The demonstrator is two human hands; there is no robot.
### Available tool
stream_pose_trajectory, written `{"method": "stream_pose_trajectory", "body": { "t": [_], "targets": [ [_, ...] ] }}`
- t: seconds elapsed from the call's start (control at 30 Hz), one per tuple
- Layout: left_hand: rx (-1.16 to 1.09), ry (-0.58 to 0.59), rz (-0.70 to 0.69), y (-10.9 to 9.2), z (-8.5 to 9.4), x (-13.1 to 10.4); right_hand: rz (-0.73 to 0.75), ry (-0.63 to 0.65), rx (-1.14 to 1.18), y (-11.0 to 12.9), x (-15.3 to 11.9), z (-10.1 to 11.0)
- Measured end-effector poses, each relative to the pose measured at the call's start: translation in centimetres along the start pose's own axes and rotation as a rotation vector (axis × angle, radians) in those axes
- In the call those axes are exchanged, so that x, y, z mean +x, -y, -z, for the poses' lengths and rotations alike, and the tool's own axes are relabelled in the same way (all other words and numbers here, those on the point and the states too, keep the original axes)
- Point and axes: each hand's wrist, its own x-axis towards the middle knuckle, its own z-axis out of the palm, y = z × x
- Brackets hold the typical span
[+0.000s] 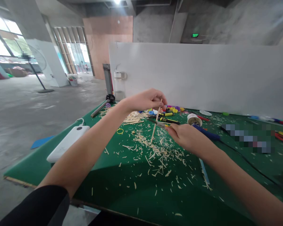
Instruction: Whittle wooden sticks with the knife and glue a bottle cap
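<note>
Pinching the top of a thin wooden stick (153,134), the closed left hand (153,99) holds it slanted above the green tabletop (113,185), while the right hand (182,133), curled shut around a metal-tipped tool (160,124), has it at the stick's middle, over scattered wood shavings (163,152)

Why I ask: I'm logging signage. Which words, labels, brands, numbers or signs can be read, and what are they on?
"EXIT": lower line of the green lit sign on the back wall; the characters above it are too small to read.
White device with a cable: any marks too faint to read.
Dark object on the right: pixelated, unreadable.
Tool in the right hand: no readable text.
</note>
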Motion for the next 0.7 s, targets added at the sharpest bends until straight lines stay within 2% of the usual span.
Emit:
{"method": "stream_pose_trajectory", "body": {
  "t": [0.13, 0.23, 0.27, 0.43, 0.7],
  "targets": [
    [-0.038, 0.064, -0.064, 0.0, 0.1, -0.2, 0.021, 0.119, 0.124, -0.7, -0.2, 0.7],
    [-0.035, 0.066, -0.049, 0.2, 0.2, -0.3, 0.021, 0.204, 0.207, -1.3, -0.8, 0.5],
    [-0.031, 0.058, -0.042, 0.3, 0.2, -0.3, 0.019, 0.191, 0.216, -1.5, -0.9, 0.2],
    [0.015, 0.010, -0.040, 1.3, 0.3, 0.2, 0.016, -0.036, 0.106, -1.9, -1.2, -0.6],
    [0.031, -0.049, -0.059, 1.7, 0.3, 0.4, 0.018, -0.060, 0.030, -1.9, -1.1, -1.4]
  ]
}}
